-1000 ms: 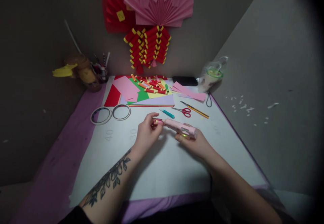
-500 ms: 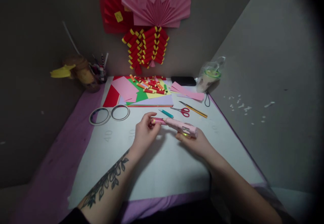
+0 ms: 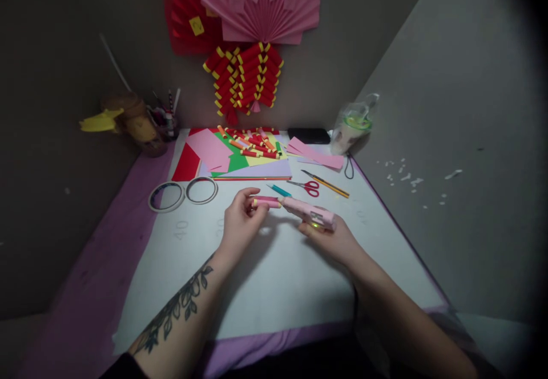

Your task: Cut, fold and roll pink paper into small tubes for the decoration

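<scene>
Between the thumb and fingers of my left hand (image 3: 243, 214) is a small pink paper roll (image 3: 268, 202) with yellow ends, and a darker red strip or roll shows along its upper side. My right hand (image 3: 329, 239) is wrapped round a pale pink glue gun (image 3: 311, 213) with a small yellow-green light near its underside. The gun's nozzle points left, at the right end of the roll; whether it touches, I cannot tell. A teal pen-like tool (image 3: 279, 190) and red-handled scissors (image 3: 310, 187) lie just beyond the hands.
Two tape rolls (image 3: 201, 190) lie at left. Behind are coloured paper sheets (image 3: 209, 149), several small paper rolls (image 3: 257, 143), pink strips (image 3: 314, 153), a pencil (image 3: 331, 186) and a black phone (image 3: 309, 136). Drink cups (image 3: 353, 128) stand at both back corners. Paper fans (image 3: 265, 8) hang on the wall.
The glue gun's nozzle has drawn slightly right along the roll to its right end, so more of the pink roll shows. The whole view has shifted a little.
</scene>
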`<state>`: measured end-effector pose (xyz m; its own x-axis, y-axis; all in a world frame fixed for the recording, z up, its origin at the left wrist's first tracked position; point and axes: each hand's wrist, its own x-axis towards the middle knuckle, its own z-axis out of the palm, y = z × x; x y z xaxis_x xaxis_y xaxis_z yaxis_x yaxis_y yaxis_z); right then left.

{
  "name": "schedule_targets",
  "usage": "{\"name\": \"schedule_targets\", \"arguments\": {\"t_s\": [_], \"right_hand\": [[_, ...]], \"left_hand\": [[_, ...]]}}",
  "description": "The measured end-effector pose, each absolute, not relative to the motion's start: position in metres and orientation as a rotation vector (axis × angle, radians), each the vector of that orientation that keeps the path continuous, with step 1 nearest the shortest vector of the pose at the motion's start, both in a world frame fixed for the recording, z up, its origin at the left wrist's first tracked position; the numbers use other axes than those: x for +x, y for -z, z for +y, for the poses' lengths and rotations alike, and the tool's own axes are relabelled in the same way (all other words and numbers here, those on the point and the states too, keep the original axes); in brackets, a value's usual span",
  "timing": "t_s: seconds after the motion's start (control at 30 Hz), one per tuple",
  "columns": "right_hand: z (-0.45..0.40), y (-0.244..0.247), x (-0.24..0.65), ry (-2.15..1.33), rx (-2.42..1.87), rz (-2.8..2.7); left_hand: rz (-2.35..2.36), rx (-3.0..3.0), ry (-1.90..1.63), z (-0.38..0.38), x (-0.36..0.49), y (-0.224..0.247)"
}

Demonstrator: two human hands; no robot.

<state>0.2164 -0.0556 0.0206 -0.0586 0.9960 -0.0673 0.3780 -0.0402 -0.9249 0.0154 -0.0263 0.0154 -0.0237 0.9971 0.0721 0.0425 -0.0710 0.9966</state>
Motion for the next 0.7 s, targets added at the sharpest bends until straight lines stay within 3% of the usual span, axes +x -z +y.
{"name": "schedule_targets", "arguments": {"t_s": [0.7], "right_hand": [[-0.05, -0.035, 0.216, -1.17, -1.297, -1.57]], "left_hand": [[1.197, 1.114, -1.279, -0.025, 0.016, -0.02]]}}
